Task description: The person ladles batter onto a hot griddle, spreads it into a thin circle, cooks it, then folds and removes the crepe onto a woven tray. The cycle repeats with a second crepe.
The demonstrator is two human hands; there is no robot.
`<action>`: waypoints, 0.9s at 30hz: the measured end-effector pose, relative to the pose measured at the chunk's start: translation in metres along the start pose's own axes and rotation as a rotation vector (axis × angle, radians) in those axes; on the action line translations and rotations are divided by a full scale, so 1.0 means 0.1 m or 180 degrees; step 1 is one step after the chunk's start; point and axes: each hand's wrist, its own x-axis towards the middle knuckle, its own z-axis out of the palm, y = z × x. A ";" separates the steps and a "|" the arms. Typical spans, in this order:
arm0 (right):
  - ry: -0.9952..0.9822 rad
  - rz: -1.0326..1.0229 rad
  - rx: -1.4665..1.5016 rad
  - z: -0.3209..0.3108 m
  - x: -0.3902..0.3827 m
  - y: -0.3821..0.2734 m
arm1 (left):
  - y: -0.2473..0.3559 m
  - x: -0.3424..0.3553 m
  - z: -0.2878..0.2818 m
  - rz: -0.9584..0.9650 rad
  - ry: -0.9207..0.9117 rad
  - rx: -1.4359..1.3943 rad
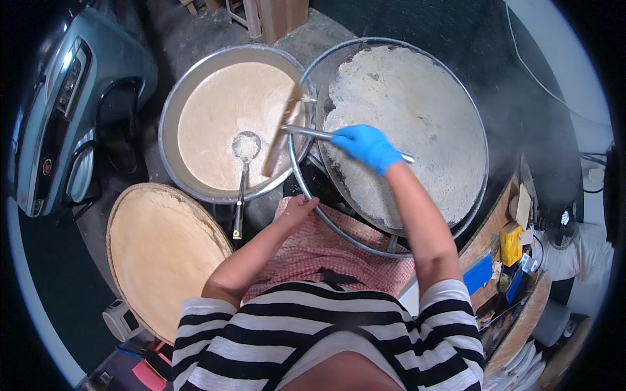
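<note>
My right hand [366,144], in a blue glove, is closed on the metal handle [309,132] of a scraper, whose long wooden blade [278,145] is over the right side of a steel basin [168,124] of creamy batter. My left hand [302,207] grips a metal ring [332,227] at its lower left. This ring circles a large round griddle, covered by a thin pale layer [417,111] with uneven edges. A steel ladle [240,194] lies across the basin, its bowl in the batter.
A round woven tray [113,247] of pale flat sheets sits lower left. A grey scooter-like vehicle [78,78] stands upper left. Wooden boards [274,16] stand behind the basin. At right are a cluttered wooden shelf [489,241], a yellow box [510,244] and a small fan [562,234].
</note>
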 end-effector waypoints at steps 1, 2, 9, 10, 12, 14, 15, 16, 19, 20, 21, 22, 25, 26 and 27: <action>0.0040 0.0203 -0.0007 0.05 0.07 -0.10 | 0.04 0.00 -0.01 -0.0043 0.0081 -0.0086; 0.0142 0.0188 0.0070 0.09 0.09 -0.18 | 0.07 -0.01 0.00 -0.0132 0.0168 -0.0208; 0.0887 0.1373 0.1103 0.28 -1.42 0.06 | 0.12 -0.24 0.13 -0.1398 -0.0297 0.0156; 0.1073 0.1465 0.1307 0.40 -1.68 0.09 | 0.11 -0.32 0.20 -0.1183 -0.0624 0.0424; 0.1474 0.1544 0.1497 0.70 -2.07 0.12 | 0.10 -0.47 0.47 -0.0867 -0.1155 0.1107; 0.1897 0.1600 0.1635 0.99 -2.35 0.09 | 0.13 -0.52 0.82 -0.0055 -0.1091 0.0866; 0.2080 0.1421 0.1621 1.11 -2.45 0.06 | 0.13 -0.54 1.00 0.0315 -0.1087 0.0688; 0.2197 0.1571 0.1698 1.22 -2.53 0.01 | 0.13 -0.55 1.18 0.0556 -0.1121 0.0600; 0.2503 0.1015 0.1417 1.34 -2.71 -0.03 | 0.12 -0.58 1.58 0.0554 -0.1146 0.0282; 0.2461 0.0899 0.1435 1.29 -2.82 0.03 | 0.13 -0.59 1.64 0.0581 -0.1155 0.0307; 0.2729 0.1242 0.1345 1.25 -2.94 0.12 | 0.16 -0.61 1.66 0.0485 -0.1188 0.0198; 0.2885 0.1400 0.1304 1.15 -3.15 0.28 | 0.21 -0.62 1.67 0.0331 -0.1189 0.0137; 0.4351 0.1938 0.0912 0.82 -3.79 0.96 | 0.46 -0.65 1.49 0.0376 -0.1205 -0.0045; 0.4676 0.2388 0.0859 0.74 -4.08 1.20 | 0.56 -0.68 1.40 0.0504 -0.1183 -0.0115; 0.5195 0.2371 0.0860 0.67 -4.35 1.42 | 0.67 -0.69 1.31 0.0584 -0.0997 0.0154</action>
